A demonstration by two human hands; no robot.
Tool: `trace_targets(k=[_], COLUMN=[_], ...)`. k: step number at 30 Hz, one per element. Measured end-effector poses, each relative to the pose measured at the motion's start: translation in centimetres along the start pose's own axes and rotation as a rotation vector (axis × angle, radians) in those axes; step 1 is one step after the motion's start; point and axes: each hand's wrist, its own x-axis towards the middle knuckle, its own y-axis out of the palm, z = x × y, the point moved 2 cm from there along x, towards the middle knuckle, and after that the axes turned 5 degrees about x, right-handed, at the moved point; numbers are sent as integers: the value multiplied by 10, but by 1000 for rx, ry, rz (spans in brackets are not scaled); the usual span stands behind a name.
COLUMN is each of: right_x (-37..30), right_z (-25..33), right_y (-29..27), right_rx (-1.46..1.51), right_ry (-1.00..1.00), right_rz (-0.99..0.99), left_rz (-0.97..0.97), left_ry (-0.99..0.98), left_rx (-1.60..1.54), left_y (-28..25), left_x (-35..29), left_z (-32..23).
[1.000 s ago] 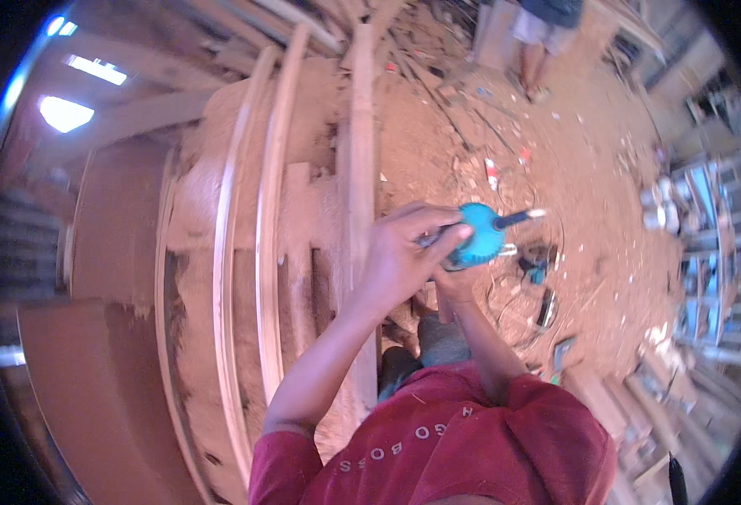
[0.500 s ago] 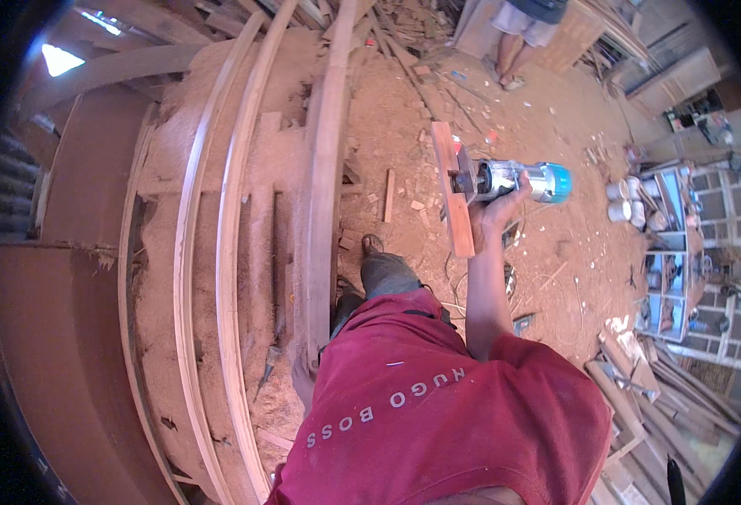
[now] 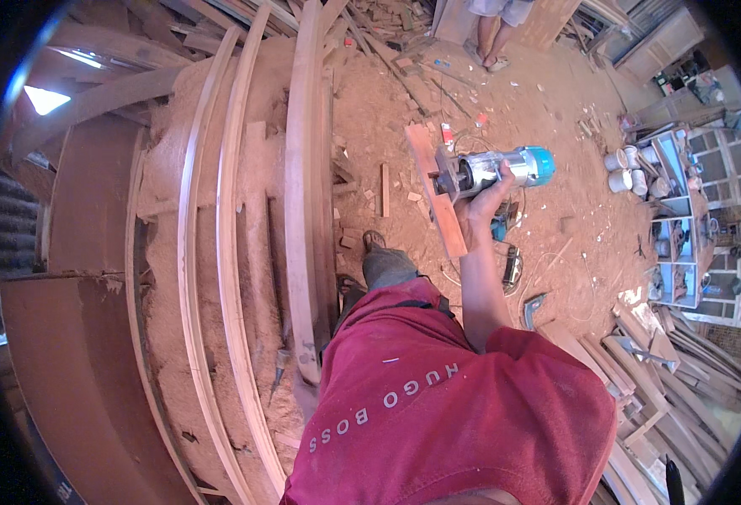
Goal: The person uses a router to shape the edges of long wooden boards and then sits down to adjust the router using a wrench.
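My right hand (image 3: 486,200) is closed around the silver body of a handheld router (image 3: 495,171) with a teal cap. The tool is raised above the floor and lies sideways, its cap to the right. A reddish-brown wooden strip (image 3: 448,225) sits across its base on the left side. Of my left hand (image 3: 305,397) only a small part shows, low beside the near end of a thick wooden beam (image 3: 303,168). Its fingers are hidden by my red shirt and the beam.
Long pale strips (image 3: 229,252) lie on the sawdust-covered bench at left. A dark pointed tool (image 3: 280,367) rests there. Another teal tool (image 3: 534,310) and cords lie on the floor. Lumber is piled at lower right. White buckets (image 3: 618,180) stand by a shelf. Another person's legs (image 3: 492,38) show far off.
My right hand and the router have shifted slightly left in the picture, still gripped. The beam and bench also appear shifted as the view turned. Less of my left hand shows.
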Motion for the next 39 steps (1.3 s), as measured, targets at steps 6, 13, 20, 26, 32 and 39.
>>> trace_targets(k=[6, 13, 20, 26, 32, 39], right_x=[-12, -14, -17, -23, -15, -26], right_z=[1, -3, 6, -4, -6, -40], right_y=[15, 18, 13, 27, 16, 5], right_rx=[-47, 39, -29, -9, -51, -173], right_ry=[-52, -55, -76, -68, -279, -167], right_rz=[24, -27, -17, 13, -71, -151], left_rz=[-11, -136, -126, -635, 235, 1150], left_ry=[121, 162, 193, 446, 215, 10], left_rx=[197, 439, 715, 994, 473, -25], left_y=[-50, -115, -123, -124, 9, 193], left_x=[55, 127, 149, 146, 113, 91], left_z=[-49, -42, -45, -38, -171, -282])
